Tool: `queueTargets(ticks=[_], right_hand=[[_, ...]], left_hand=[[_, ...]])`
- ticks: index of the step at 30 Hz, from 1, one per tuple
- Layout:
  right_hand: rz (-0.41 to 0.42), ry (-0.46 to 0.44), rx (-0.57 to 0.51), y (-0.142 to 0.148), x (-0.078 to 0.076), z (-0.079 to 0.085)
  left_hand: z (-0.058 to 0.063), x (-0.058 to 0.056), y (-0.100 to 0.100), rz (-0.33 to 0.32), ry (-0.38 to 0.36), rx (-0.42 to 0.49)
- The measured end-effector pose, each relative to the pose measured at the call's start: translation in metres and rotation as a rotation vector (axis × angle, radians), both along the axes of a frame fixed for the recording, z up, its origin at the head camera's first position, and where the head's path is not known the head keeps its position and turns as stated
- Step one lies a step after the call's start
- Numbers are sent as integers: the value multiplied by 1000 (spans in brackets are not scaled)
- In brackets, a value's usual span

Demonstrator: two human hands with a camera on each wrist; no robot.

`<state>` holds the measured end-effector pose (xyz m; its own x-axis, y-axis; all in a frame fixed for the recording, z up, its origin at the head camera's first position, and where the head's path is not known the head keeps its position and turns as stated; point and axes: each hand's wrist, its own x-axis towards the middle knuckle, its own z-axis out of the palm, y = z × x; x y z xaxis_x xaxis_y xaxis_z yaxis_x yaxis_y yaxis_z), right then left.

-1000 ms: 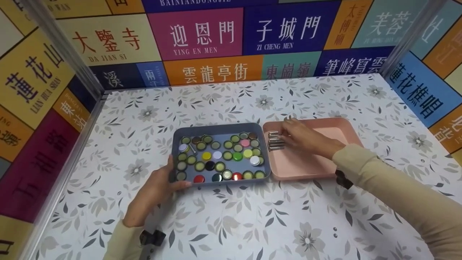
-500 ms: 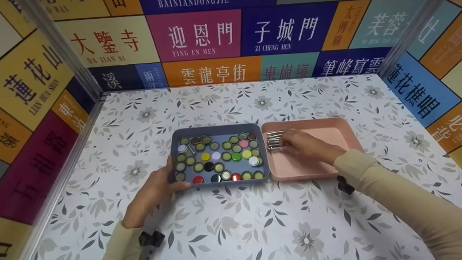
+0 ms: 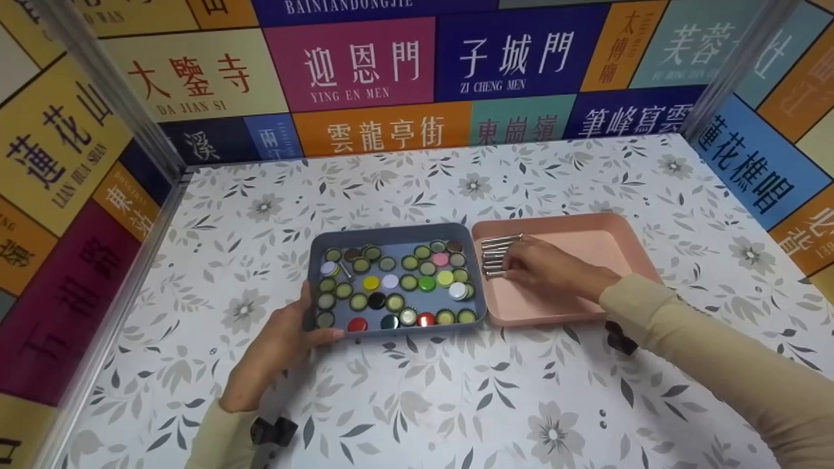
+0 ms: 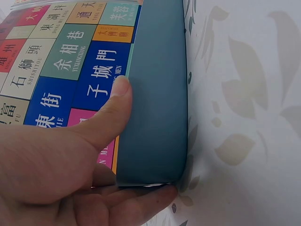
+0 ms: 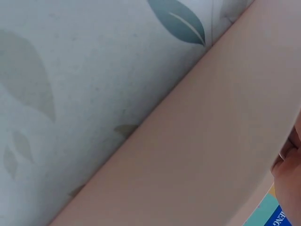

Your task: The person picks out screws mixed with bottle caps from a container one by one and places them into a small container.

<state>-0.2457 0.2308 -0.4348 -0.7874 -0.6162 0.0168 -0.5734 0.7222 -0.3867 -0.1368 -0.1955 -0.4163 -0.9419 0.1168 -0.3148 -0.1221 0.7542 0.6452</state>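
Note:
My left hand (image 3: 280,345) holds the front left corner of a blue-grey tray (image 3: 391,229). In the left wrist view, the thumb lies against the tray's wall and the fingers reach round its corner. Many bottle caps (image 3: 371,283) of several colours lie in that tray, along with one silver screw (image 3: 345,270). Inside the pink tray (image 3: 606,293), my right hand (image 3: 547,264) has curled fingers at the right ends of a row of silver screws (image 3: 496,251). It pinches the nearest screws of the row; the fingertips are partly hidden.
Both trays stand side by side, touching, on a table covered with a leaf-patterned cloth (image 3: 417,404). Printed panels (image 3: 365,71) with Chinese lettering wall off the back and sides. Black cameras (image 3: 273,430) sit on the wrists.
My right hand has moved from the far end of the screw row toward its near end, leaving more of the screws visible. The left hand stays on the blue-grey tray.

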Motion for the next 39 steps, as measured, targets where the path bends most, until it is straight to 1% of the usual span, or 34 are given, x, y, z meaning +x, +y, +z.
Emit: queueTargets(ticks=[4, 8, 13, 21, 26, 29, 32, 34, 36, 39], right_hand=[[19, 37, -19, -1, 0, -1], [15, 49, -30, -1, 0, -3], [-6, 51, -27, -1, 0, -2], [-45, 33, -15, -6, -1, 4], [-80, 51, -17, -12, 0, 7], [-99, 87, -48, -16, 1, 8], [-85, 150, -101, -22, 0, 8], [-77, 174, -139, -27, 1, 9], [-70, 183, -175, -33, 1, 10], [-82, 176, -222, -42, 3, 12]], left_hand=[[0, 0, 1, 8, -15, -20], [0, 0, 0, 14, -23, -25], [-1, 0, -1, 15, -27, -17], [-2, 1, -2, 16, -18, -25], [-2, -1, -1, 23, -21, -3], [-1, -1, -1, 25, -23, 7], [-1, 0, 0, 20, -15, 8], [0, 0, 0, 16, -12, 11], [0, 0, 1, 16, -12, 16], [1, 0, 2, 20, -15, 26]])
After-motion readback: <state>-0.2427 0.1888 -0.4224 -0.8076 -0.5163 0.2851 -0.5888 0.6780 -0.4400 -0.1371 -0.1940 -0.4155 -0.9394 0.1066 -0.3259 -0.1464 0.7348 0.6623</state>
